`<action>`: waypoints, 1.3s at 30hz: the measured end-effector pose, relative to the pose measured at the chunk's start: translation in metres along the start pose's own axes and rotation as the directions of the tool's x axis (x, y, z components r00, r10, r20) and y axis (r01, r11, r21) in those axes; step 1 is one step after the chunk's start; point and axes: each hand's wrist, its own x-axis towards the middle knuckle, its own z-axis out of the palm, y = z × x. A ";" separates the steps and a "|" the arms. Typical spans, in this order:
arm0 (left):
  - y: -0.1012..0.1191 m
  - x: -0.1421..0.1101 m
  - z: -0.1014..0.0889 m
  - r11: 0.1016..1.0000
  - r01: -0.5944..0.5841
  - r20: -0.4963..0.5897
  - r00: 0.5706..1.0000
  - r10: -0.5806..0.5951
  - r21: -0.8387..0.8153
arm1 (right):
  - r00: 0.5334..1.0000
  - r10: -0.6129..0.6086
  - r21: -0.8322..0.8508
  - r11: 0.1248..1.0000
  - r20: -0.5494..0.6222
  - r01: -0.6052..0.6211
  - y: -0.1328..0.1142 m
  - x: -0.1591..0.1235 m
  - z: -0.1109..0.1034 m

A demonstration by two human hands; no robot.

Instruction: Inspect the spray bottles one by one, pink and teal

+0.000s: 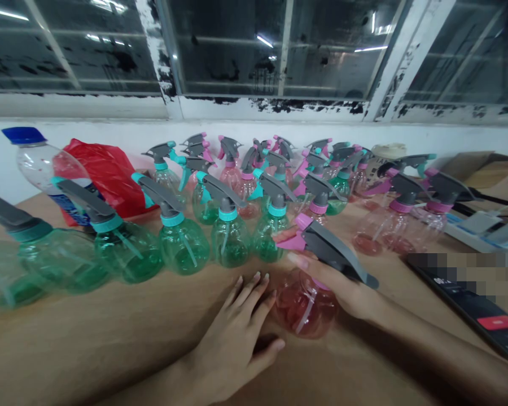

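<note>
A pink spray bottle (pixel 307 307) with a grey and pink trigger head stands on the wooden table (pixel 161 327). My right hand (pixel 338 282) is closed around its neck, fingers behind the trigger head. Just left of that bottle, my left hand (pixel 248 321) lies flat on the table with its fingers spread and nothing in it. Beyond my hands runs a row of green spray bottles, one of them (pixel 184 248) with a turquoise collar. Another pink spray bottle (pixel 400 225) stands to the right, beside a similar one.
Several more green and pink spray bottles crowd the back near the wall. At left are a blue-capped plastic bottle (pixel 38 160) and a red plastic bag (pixel 105 175). A phone (pixel 461 304) lies at right, near a white power strip (pixel 469 234) with plugs and cables.
</note>
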 end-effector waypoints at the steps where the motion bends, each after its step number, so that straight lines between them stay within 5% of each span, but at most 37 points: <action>1: 0.000 0.000 0.000 1.000 0.000 0.000 1.000 0.000 -0.001 | 1.000 -0.010 -0.005 1.000 -0.004 0.010 0.000 0.001 0.000; 14: -0.002 0.001 0.000 0.999 0.003 -0.017 1.000 -0.003 -0.045 | 0.995 -0.001 -0.089 0.996 -0.105 -0.008 0.004 -0.003 -0.002; 22: 0.000 0.002 -0.002 0.999 0.008 -0.001 1.000 -0.009 -0.039 | 0.992 -0.096 0.026 0.995 -0.081 0.098 -0.001 0.005 0.000; 39: -0.001 0.001 0.000 0.999 0.012 -0.011 1.000 -0.013 -0.048 | 0.995 -0.082 -0.047 0.996 -0.062 0.079 -0.005 0.004 0.000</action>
